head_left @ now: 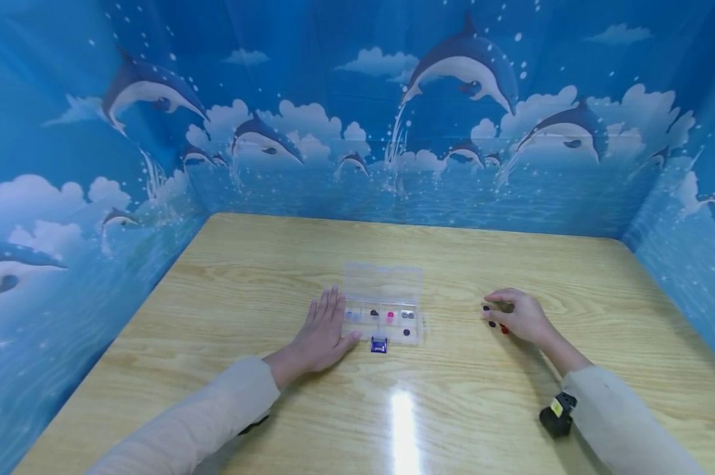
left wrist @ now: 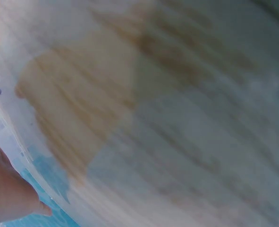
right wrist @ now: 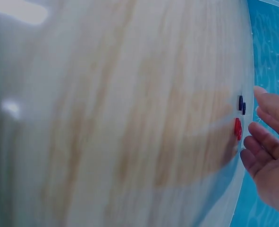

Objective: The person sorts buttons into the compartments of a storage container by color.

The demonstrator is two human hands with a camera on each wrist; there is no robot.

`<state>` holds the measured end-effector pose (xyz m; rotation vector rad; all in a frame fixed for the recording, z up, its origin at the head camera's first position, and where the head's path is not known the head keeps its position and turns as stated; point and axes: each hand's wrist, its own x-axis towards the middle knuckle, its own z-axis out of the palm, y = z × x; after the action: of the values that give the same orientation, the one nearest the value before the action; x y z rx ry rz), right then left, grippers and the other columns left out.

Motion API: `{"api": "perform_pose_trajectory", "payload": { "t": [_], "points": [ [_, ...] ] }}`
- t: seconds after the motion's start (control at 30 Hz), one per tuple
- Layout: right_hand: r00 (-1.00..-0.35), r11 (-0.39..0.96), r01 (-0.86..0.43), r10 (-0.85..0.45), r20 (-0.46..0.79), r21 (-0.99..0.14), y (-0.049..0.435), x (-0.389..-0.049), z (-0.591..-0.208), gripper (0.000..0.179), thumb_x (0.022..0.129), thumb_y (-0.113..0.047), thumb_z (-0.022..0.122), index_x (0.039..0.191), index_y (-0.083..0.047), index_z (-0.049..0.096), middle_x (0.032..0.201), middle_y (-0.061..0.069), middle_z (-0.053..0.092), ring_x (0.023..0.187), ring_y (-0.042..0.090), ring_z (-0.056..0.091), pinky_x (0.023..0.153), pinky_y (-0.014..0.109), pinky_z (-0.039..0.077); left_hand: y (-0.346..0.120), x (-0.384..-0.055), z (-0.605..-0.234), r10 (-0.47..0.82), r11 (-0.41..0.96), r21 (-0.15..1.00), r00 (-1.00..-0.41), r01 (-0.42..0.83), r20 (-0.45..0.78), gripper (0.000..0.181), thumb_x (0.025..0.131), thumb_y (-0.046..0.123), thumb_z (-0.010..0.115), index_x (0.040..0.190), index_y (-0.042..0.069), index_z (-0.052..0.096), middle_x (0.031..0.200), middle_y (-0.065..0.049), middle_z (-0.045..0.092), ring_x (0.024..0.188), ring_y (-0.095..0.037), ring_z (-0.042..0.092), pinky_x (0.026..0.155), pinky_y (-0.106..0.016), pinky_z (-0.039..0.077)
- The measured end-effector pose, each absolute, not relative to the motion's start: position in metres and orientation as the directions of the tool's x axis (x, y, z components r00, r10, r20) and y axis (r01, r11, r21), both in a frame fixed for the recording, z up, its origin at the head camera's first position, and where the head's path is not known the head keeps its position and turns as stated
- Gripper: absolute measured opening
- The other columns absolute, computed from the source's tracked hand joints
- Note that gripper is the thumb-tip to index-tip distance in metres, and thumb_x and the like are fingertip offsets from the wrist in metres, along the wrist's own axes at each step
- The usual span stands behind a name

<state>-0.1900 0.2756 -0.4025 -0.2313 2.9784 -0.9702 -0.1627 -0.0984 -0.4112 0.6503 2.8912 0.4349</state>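
A clear plastic compartment box (head_left: 366, 328) stands on the table with its transparent lid (head_left: 384, 282) raised at the back. Small button-like pieces lie in it: a black one (head_left: 374, 313), a pink one (head_left: 390, 315), grey ones (head_left: 407, 315) and a dark one (head_left: 407, 332). My left hand (head_left: 322, 336) lies flat at the box's left side, fingers straight and thumb spread toward its front corner. Off to the right, my right hand (head_left: 520, 316) hovers over two black discs (right wrist: 242, 105) and red pieces (right wrist: 238, 128); its thumb and fingers are apart, gripping nothing.
A small blue clasp-like piece (head_left: 378, 345) sits at the box's front edge. Wood-grain table (head_left: 262, 257) surrounds the box, with a dolphin-print curtain (head_left: 345, 165) behind and at both sides. A black wrist device (head_left: 557, 415) is on the right sleeve.
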Motion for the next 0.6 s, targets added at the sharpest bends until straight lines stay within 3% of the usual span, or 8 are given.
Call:
{"api": "perform_pose_trajectory", "payload": {
  "t": [0.6],
  "points": [
    [-0.99,0.839,-0.133,-0.132,0.039,-0.527,0.2763,-0.1947,-0.405,0.028,0.087,-0.013,0.064,0.108,0.004,0.066,0.109,0.024,0.057,0.098,0.038,0.054,0.077,0.048,0.049,-0.0984,-0.1623,-0.4112,0.44,0.864,0.304,-0.896,0.401,-0.068,0.078,0.097,0.049,0.031,0.147,-0.004,0.004,0.154,-0.023,-0.007,0.143,-0.037,-0.004,0.117,-0.049,0.001]
  ]
}}
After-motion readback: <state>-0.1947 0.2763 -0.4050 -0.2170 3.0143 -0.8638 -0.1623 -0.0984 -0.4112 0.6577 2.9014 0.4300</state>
